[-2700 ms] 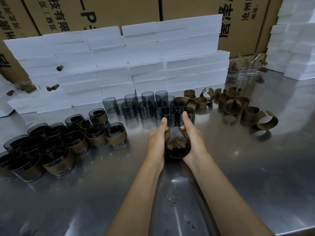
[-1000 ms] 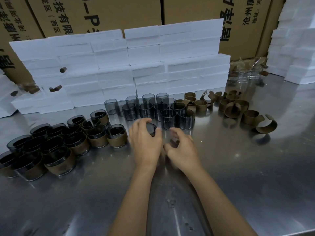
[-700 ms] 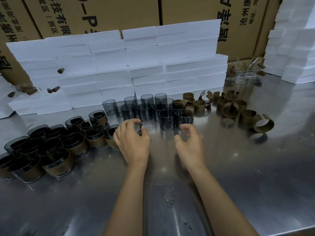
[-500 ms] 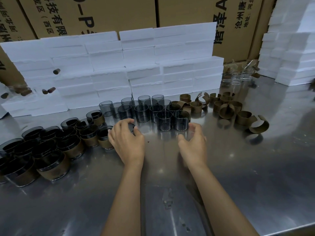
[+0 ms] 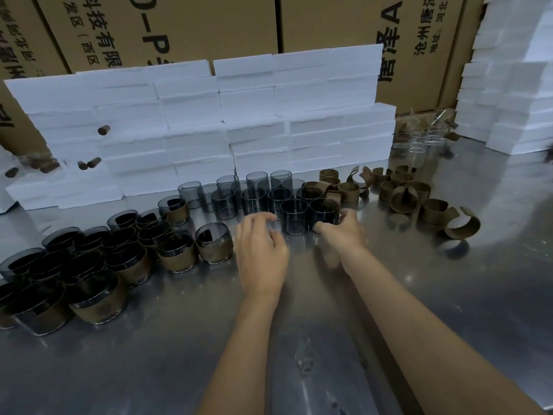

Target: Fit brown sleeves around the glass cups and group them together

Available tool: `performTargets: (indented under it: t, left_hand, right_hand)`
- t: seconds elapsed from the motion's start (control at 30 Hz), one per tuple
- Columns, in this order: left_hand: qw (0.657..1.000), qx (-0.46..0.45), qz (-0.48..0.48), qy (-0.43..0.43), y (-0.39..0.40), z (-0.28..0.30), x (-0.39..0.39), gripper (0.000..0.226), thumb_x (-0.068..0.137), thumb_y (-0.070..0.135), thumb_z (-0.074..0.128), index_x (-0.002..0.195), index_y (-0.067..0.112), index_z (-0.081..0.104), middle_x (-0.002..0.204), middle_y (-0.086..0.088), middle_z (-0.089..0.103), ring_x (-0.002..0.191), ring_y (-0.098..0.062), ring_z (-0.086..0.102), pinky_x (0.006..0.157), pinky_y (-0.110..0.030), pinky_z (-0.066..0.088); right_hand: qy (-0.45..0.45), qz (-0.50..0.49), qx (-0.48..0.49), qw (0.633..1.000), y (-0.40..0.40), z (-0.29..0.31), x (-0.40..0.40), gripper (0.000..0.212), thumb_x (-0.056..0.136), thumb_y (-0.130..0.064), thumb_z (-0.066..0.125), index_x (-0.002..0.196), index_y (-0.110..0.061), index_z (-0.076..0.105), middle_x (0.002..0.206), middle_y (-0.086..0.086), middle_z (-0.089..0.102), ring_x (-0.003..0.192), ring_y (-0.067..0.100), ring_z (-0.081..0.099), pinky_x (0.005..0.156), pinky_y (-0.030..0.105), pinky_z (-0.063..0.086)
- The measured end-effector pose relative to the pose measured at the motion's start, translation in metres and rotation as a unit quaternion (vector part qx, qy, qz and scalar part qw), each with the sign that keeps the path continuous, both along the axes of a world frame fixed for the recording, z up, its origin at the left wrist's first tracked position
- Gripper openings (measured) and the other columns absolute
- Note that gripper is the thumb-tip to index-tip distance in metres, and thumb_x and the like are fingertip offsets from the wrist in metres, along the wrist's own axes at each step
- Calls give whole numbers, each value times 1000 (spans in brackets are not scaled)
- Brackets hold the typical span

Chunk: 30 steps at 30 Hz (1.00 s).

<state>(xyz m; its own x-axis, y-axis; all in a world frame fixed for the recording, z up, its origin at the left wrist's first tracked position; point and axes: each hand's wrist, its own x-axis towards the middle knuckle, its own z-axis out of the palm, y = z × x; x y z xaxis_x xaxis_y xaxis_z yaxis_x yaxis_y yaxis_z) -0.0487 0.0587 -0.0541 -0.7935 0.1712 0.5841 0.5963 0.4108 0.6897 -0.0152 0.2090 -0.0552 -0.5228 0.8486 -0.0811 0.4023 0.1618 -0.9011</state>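
Standing upright, mouths up: bare cups (image 5: pixel 294 215) mid-desk (image 5: pixel 449 295), sleeved cups (image 5: pixel 214 244) left. Left hand (image 5: pixel 263 259) hovering released; right hand (image 5: pixel 344 232) curling at a cup, grasp unclear.

The bench (image 5: pixel 449 310) is seen to be of brushed metal, glossy and marked with faint smudges, and the things on it are mirrored in it. The bare cups (image 5: pixel 294 215) are of smooth, smoke-tinted glass, shiny at the rims. The loose sleeves (image 5: pixel 434 211) are made of a matt brown, leather-like sheet. The white blocks (image 5: pixel 254 130) look like matt foam with rough edges. The cartons (image 5: pixel 329 22) behind are of dull printed cardboard.
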Motion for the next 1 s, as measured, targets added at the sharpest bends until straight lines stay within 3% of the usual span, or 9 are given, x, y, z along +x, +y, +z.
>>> performTargets:
  t: [0.17,0.3,0.43,0.57,0.67,0.77,0.87,0.93,1.0]
  left_hand:
    - [991,-42,-70,-109,5,-9,-7,19,94,5,58,105,19,65,105,7,60,107,-17,58,91,-28,43]
    - [984,-41,-101,-143,8,-10,-8,18,95,8,59,101,23,67,95,11,66,90,-11,62,81,-26,49]
    - [963,50,-144,-224,10,-3,-5,20,98,14,59,93,32,65,96,5,72,84,-1,64,65,-11,45]
    - [899,167,-199,-353,9,6,1,8,98,33,68,100,26,69,105,-4,75,98,-19,70,83,-32,59]
    - [823,242,-276,-434,7,11,7,44,89,45,73,114,9,68,94,-6,75,89,-20,71,78,-34,58]
    - [802,230,-313,-455,0,16,12,57,88,48,75,125,5,68,114,-16,76,108,-29,73,91,-36,57]
    - [785,249,-325,-465,-6,20,15,50,91,40,74,126,5,70,123,-19,72,120,-35,67,106,-46,51]
    - [770,276,-330,-471,-9,23,17,46,91,37,72,121,2,71,121,-20,72,117,-35,68,101,-46,55]
    - [749,292,-343,-486,-10,27,20,47,95,38,67,120,-1,70,121,-24,71,111,-33,70,83,-39,61]
  right_hand:
    - [-20,-7,48,999,3,-5,-9,59,80,-54,77,128,-31,53,130,-3,65,129,26,51,103,39,32]
    - [57,-6,-4,998,3,-6,-3,51,68,-57,80,105,-32,54,111,-11,66,119,23,57,107,44,43]
    - [147,29,-47,988,-4,-4,17,51,62,-62,78,97,-32,56,101,-11,65,100,12,63,80,32,50]
    - [175,70,8,982,-20,-6,34,61,61,-69,79,103,-28,61,104,-7,69,97,11,65,87,33,53]
    - [188,94,23,977,-39,-2,43,67,54,-73,74,99,-28,55,99,-4,67,93,13,65,83,34,54]
    - [175,106,60,977,-60,-2,49,61,54,-74,71,92,-36,43,93,-11,62,86,6,62,70,29,48]
    - [183,111,65,975,-70,-1,52,63,55,-74,70,96,-37,40,99,-12,61,91,3,61,74,28,49]
    - [208,143,15,968,-69,2,53,68,55,-72,72,106,-37,45,109,-9,62,100,4,63,80,25,50]
    - [247,171,-63,952,-66,5,56,80,57,-71,73,124,-32,50,121,-7,63,109,4,63,80,16,50]
